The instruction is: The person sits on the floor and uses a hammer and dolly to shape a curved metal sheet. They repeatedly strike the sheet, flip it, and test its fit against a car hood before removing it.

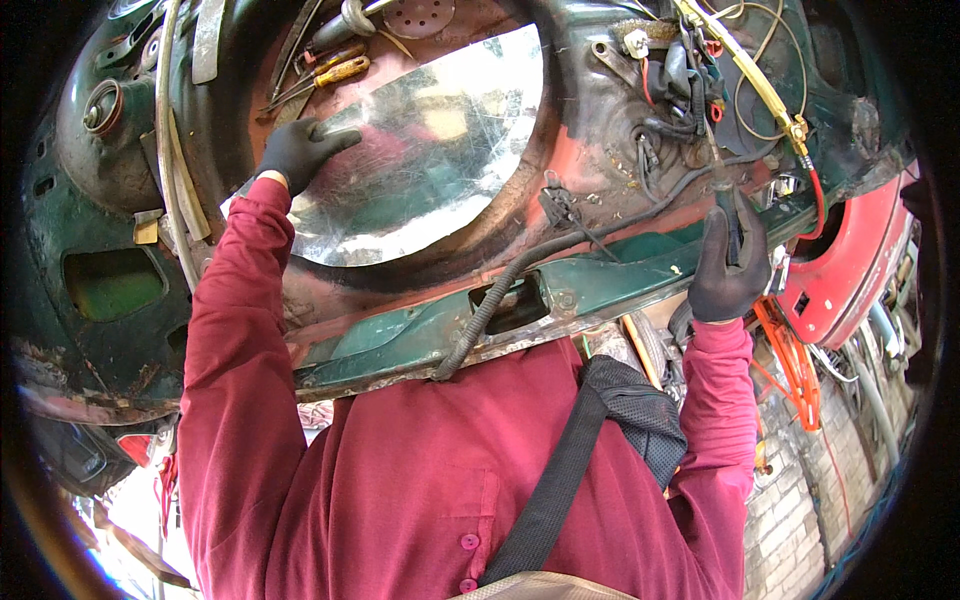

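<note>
A shiny, scratched metal sheet (450, 150) with a curved right edge lies over the round well of a green and pinkish car body. My left hand (300, 155), in a black glove, grips the sheet's left edge. Its thumb stretches over the top face, and the other fingers are curled and partly hidden. On the right, my gloved right hand (732, 265) is closed around the dark handle of a thin-shafted tool (722, 184), which looks like a screwdriver. The shaft points away from me, above the green body edge.
Screwdrivers with yellow-orange handles (342, 70) lie beyond the sheet. A black corrugated conduit (490, 300) crosses the green body edge (610, 270). Loose wiring (690, 95) and a yellow rod with a brass fitting (750, 75) occupy the far right. A red panel (860, 260) stands beyond.
</note>
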A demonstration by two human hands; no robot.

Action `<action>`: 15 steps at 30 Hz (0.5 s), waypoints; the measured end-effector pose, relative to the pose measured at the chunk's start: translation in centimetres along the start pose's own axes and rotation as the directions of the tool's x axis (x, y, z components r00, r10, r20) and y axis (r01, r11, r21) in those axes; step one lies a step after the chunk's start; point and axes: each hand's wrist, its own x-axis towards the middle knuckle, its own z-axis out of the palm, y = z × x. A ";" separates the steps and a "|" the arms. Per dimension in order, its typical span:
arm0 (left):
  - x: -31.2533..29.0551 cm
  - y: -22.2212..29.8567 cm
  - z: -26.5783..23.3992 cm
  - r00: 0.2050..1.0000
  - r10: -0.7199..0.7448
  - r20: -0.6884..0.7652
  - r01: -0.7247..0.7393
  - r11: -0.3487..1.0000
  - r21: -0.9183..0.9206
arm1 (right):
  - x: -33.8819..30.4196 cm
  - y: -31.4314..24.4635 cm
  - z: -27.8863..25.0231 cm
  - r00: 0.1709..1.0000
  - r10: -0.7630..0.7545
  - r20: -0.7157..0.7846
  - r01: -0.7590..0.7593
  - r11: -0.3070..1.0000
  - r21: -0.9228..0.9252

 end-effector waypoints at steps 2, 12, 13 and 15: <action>0.2 -0.2 0.5 1.000 0.001 -0.006 -0.001 0.999 0.033 | 0.0 0.2 0.1 1.000 -0.013 -0.005 0.013 1.000 -0.004; -0.2 0.0 3.9 0.997 0.067 -0.028 -0.068 0.998 -0.019 | 0.0 0.0 0.0 1.000 -0.007 0.002 0.007 0.999 -0.053; -0.1 -0.2 4.5 0.997 0.076 -0.030 -0.077 0.997 -0.018 | 0.0 0.0 0.0 1.000 -0.006 0.000 0.006 0.999 -0.045; 0.3 -0.5 5.6 0.995 0.094 -0.036 -0.095 0.995 -0.015 | 0.0 0.0 0.1 1.000 -0.004 -0.005 0.004 1.000 -0.028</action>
